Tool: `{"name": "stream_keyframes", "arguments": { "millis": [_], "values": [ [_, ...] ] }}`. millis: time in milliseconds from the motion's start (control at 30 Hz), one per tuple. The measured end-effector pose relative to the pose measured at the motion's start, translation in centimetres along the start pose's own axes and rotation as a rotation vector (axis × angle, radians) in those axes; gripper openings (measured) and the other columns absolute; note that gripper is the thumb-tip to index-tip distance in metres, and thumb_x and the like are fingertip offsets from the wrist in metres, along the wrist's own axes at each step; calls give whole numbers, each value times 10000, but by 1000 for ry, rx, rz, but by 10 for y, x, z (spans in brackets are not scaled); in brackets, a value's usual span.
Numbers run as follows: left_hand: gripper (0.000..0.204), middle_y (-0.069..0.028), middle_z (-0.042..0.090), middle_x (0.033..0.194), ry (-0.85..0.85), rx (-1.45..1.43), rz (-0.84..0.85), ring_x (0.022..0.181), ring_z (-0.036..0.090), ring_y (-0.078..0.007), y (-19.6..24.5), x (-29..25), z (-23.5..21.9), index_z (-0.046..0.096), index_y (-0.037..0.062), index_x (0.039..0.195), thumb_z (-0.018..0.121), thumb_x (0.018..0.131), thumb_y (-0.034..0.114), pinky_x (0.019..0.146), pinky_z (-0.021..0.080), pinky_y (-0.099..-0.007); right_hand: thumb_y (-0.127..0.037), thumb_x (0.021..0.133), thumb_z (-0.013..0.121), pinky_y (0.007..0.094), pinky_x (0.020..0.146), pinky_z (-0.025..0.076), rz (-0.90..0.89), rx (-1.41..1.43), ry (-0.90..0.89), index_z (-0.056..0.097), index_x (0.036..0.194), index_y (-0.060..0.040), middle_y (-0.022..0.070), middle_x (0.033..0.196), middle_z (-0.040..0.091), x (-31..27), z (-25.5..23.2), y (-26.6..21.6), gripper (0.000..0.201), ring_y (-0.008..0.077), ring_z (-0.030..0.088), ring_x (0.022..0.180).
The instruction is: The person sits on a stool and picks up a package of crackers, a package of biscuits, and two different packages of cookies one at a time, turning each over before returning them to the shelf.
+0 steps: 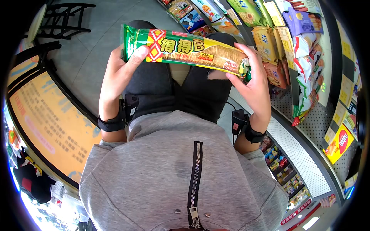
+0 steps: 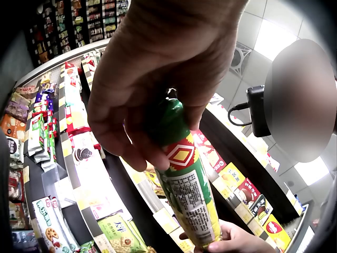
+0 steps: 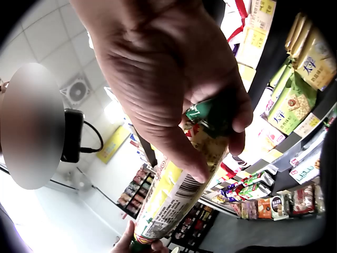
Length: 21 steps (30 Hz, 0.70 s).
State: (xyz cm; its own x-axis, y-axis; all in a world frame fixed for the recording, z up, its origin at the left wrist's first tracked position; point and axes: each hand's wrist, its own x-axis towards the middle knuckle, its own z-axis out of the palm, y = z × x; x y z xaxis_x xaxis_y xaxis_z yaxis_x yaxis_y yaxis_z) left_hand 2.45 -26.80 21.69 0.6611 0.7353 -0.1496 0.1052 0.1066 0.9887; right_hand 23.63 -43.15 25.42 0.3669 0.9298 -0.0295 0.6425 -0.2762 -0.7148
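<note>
A long green and yellow packet of thin round crackers [image 1: 192,50] is held level in front of the body, its printed front facing up in the head view. My left hand [image 1: 122,71] grips the green end, thumb across the front. At the yellow end, my right hand [image 1: 252,73] holds the packet between thumb and fingers. The left wrist view shows the left hand [image 2: 163,79] curled round the green end and white label print on the packet's back [image 2: 189,195]. In the right wrist view, the right hand [image 3: 168,89] wraps the other end, near a barcode.
Shelves of packaged snacks [image 1: 269,42] curve along the right, with a red and yellow box [image 1: 341,144] lower down. On the left stands an orange printed table [image 1: 50,119]. A black-framed chair [image 1: 67,19] is at the upper left on the grey floor.
</note>
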Motion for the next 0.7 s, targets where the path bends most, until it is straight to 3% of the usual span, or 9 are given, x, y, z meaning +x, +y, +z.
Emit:
{"name": "stream_keyframes", "arguments": {
  "millis": [67,100,167,267,333,400,500,567,700],
  "values": [
    [464,-83,573,957,96,-37,97,809,536,-102,0,3,2,430,-43,1157,539,835,273,777,405,-232,-44,646,670,282,796,403,100,158,23,454,1105,-61,73,980,538,-2,0,1,508,173,524,900],
    [493,-86,567,969,-1,-102,26,817,539,-108,3,4,-1,389,-38,1194,538,836,268,789,403,-237,-44,646,670,282,796,403,100,158,23,454,1105,-61,73,980,538,-2,-2,1,508,173,524,900],
    [526,-89,561,981,-100,-168,-45,826,543,-115,5,5,-7,349,-33,1230,536,836,263,801,402,-243,-52,664,675,253,767,411,212,496,-5,457,1075,-41,53,929,554,-3,-6,1,466,127,528,859],
    [488,-90,561,975,-178,-119,-70,826,544,-125,4,7,-6,407,-33,1184,546,829,270,803,401,-254,-95,686,677,207,690,416,123,394,38,483,1021,-20,37,879,555,-4,-7,8,394,79,518,789],
    [442,-81,573,937,-111,-32,-19,811,537,-117,1,7,-2,497,-39,1086,552,822,311,783,404,-253,-116,691,676,186,631,420,72,339,48,496,1002,-17,32,861,555,-6,-8,9,373,63,518,733],
    [425,-74,582,903,-120,1,-85,799,531,-109,4,6,0,533,-41,1022,550,819,332,767,403,-246,-201,737,639,151,488,371,383,593,66,526,947,-15,29,778,555,-8,-10,3,302,31,476,578],
    [446,-51,604,790,-72,85,-165,767,516,-90,7,3,6,599,-38,888,524,822,396,730,399,-227,-273,789,573,145,393,297,507,684,182,543,899,-17,26,694,543,-8,-7,2,280,19,412,468],
    [464,-44,606,748,-77,177,-219,737,517,-83,2,3,6,612,-29,861,503,827,421,705,402,-223,-288,806,548,144,389,296,516,656,196,546,880,-18,29,679,540,-6,-7,1,279,27,414,459],
    [484,-40,607,730,-42,168,-175,715,519,-79,10,3,11,619,-21,848,485,830,444,684,406,-224,-293,831,508,145,384,296,516,617,210,551,854,-19,32,665,536,-4,-7,-1,279,37,424,456]
  ]
}}
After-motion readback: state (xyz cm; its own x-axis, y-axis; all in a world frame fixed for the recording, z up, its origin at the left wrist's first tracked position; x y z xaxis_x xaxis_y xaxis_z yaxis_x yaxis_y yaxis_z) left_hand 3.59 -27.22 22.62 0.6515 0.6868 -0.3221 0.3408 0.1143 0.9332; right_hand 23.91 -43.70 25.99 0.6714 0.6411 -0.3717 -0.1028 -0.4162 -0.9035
